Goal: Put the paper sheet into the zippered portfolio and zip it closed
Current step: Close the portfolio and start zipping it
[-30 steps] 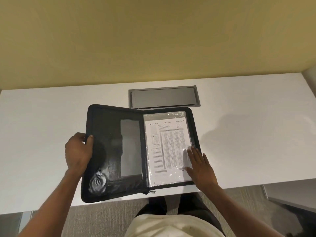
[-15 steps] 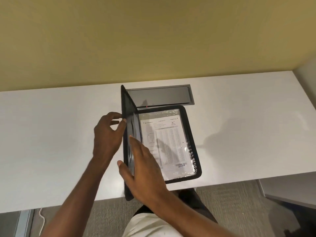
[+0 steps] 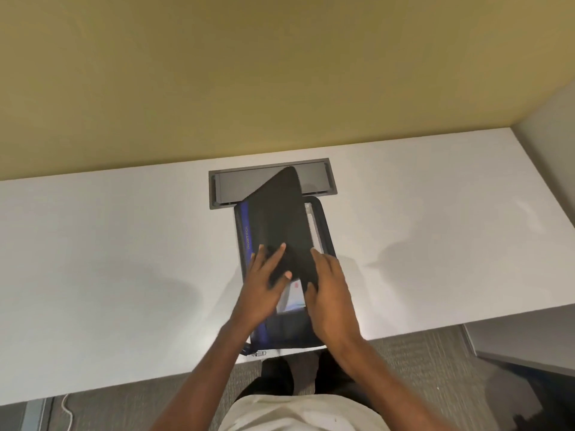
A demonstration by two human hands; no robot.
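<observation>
The black zippered portfolio (image 3: 273, 219) lies on the white desk (image 3: 124, 259), its cover tilted down over the right half but still partly raised. A strip of the paper sheet (image 3: 314, 233) in its clear sleeve shows along the right edge and near the bottom. My left hand (image 3: 264, 284) presses flat on the cover, fingers spread. My right hand (image 3: 329, 293) rests on the cover's right edge, fingers extended. The metal zipper pull (image 3: 258, 354) hangs at the near-left corner, with the zip undone.
A grey cable hatch (image 3: 317, 178) is set into the desk just behind the portfolio. A yellow wall rises behind the desk and a grey partition stands at the right. Carpet and my lap are below the desk's near edge.
The portfolio's left cover swung from flat open, through upright, down over the paper. Both hands moved onto the cover's outside.
</observation>
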